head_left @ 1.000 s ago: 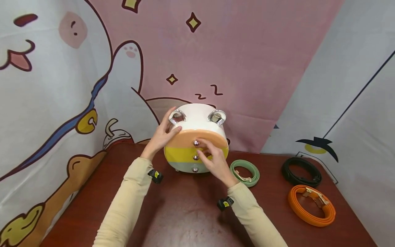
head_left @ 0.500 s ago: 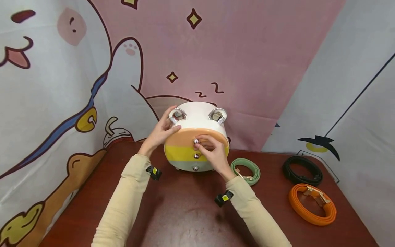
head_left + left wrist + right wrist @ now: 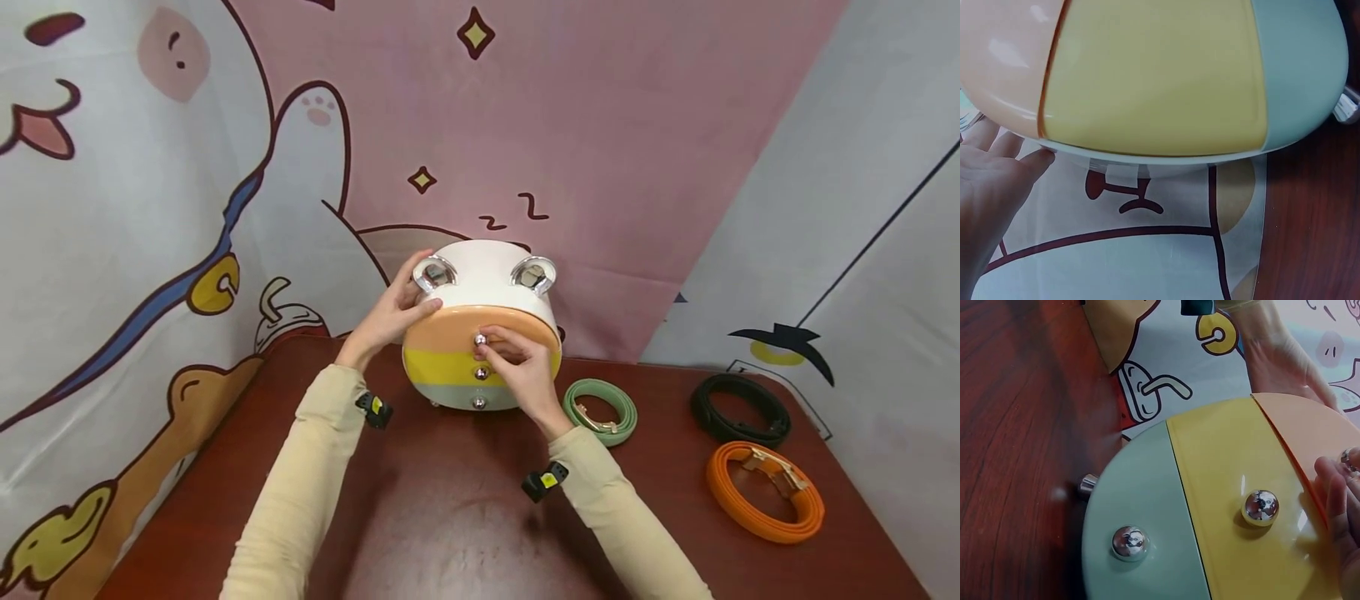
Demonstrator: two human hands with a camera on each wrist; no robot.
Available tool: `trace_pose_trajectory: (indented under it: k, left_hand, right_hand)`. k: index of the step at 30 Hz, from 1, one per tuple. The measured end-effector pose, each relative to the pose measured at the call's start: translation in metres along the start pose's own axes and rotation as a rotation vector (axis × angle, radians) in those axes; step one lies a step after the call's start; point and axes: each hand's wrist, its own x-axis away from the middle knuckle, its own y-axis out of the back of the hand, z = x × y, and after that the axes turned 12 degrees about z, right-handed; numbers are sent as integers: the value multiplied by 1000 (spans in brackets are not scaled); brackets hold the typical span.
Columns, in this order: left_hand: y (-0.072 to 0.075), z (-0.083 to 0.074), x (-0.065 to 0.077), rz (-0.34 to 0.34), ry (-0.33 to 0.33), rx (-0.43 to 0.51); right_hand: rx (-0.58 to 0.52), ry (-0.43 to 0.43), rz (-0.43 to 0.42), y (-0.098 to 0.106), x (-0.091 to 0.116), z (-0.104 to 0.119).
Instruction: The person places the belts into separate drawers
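A rounded white drawer box [image 3: 483,279] stands on the table, with silver ear-like rings on top. Its front has an orange top drawer [image 3: 442,329], a yellow middle drawer [image 3: 1154,75] and a green bottom drawer [image 3: 1138,494], each with a round silver knob. With thumb and fingertips, my right hand [image 3: 527,373] pinches the top drawer's knob [image 3: 480,339]. My left hand [image 3: 386,321] rests against the box's upper left side, thumb near the front edge and fingers mostly straight. A thin darker orange edge shows where the top drawer meets the yellow one.
Right of the box lies a coiled green belt [image 3: 627,408]. Farther right are a coiled black belt [image 3: 705,408] and a coiled orange belt [image 3: 750,518]. A cartoon-printed cloth [image 3: 600,167] hangs behind the dark red table [image 3: 450,517].
My right hand's thumb and fingers, spread apart near the top knob a second ago, have closed on it. My left hand has stayed at the box's side.
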Motion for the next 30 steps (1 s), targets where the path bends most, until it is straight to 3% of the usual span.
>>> trace_pose_trajectory:
  k: [10, 30]
  left_hand:
    - [3, -4, 2, 19, 46, -13]
    - [8, -1, 3, 75, 28, -56]
  right_hand:
    - [-31, 2, 2, -1, 5, 1]
    - [-4, -1, 24, -3, 16, 10]
